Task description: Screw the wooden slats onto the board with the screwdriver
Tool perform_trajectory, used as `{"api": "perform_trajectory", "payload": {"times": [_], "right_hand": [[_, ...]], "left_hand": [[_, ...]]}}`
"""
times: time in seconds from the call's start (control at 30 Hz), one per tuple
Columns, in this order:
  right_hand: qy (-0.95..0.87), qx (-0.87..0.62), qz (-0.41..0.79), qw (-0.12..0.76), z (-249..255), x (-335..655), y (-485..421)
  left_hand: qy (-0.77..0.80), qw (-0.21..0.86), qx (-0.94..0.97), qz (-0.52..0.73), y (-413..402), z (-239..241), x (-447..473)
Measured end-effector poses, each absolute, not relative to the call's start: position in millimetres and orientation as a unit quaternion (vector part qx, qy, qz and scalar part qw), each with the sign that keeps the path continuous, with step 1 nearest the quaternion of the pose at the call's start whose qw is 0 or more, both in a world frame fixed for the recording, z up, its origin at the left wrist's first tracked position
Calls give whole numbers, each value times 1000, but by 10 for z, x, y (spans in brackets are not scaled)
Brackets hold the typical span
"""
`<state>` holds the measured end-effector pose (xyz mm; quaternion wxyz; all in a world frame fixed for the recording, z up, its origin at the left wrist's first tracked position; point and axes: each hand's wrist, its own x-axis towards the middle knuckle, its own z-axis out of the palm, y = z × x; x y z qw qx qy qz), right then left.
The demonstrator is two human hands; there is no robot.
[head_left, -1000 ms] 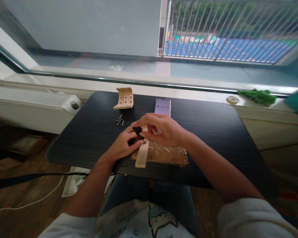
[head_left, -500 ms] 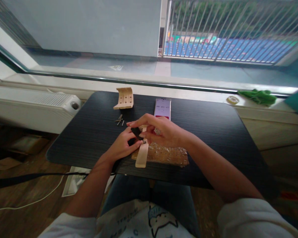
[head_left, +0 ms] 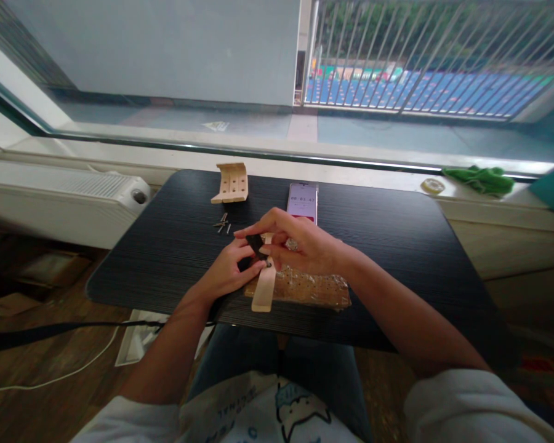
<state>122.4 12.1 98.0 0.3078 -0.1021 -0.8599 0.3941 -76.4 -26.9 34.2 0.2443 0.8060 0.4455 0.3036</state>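
My right hand (head_left: pixel 300 246) is closed around a black-handled tool (head_left: pixel 257 245), perhaps a stubby screwdriver; its tip is hard to make out. The tool leans over a pale wooden strip (head_left: pixel 264 289), beside a small dark screw or hole (head_left: pixel 268 264). My left hand (head_left: pixel 228 267) grips the strip's left edge, its thumb tip close to that spot and its fingers partly behind the tool. Under the strip lies a brown drilled block (head_left: pixel 311 288) wrapped in clear plastic, partly covered by my right hand.
Several screws (head_left: pixel 221 223) lie left of my hands on the black table (head_left: pixel 373 234). Behind them stands a curved wooden piece with holes (head_left: pixel 234 183). A phone (head_left: pixel 303 202) showing a timer lies beyond my right hand. A tape roll (head_left: pixel 433 186) and green cloth (head_left: pixel 479 181) rest on the sill.
My right hand and the black-handled tool have shifted and turned very slightly. My left hand, the strip and the block stay in place.
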Motion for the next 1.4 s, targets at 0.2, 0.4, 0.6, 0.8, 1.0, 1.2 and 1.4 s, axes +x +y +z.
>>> {"api": "perform_trajectory", "payload": {"times": [0.2,0.4,0.6,0.8,1.0,1.2,1.4], "right_hand": [[-844,-102,425,310,956,1214,117],[-859,-85,388,323,983,1212,131],[-862,-74,365,344,1007,1205,139],[-863,-81,348,358,1007,1206,141],[-866,-93,317,375,993,1208,145],[-868,-102,279,399,972,1204,145],[-872,-144,243,399,945,1203,130]], "left_hand": [[443,247,808,299,-270,364,-751],[450,239,809,295,-269,319,-773],[458,243,799,305,-269,299,-775],[455,251,796,310,-257,311,-763],[452,250,800,306,-253,296,-772],[438,244,807,312,-252,291,-776],[435,221,811,323,-258,289,-777]]}}
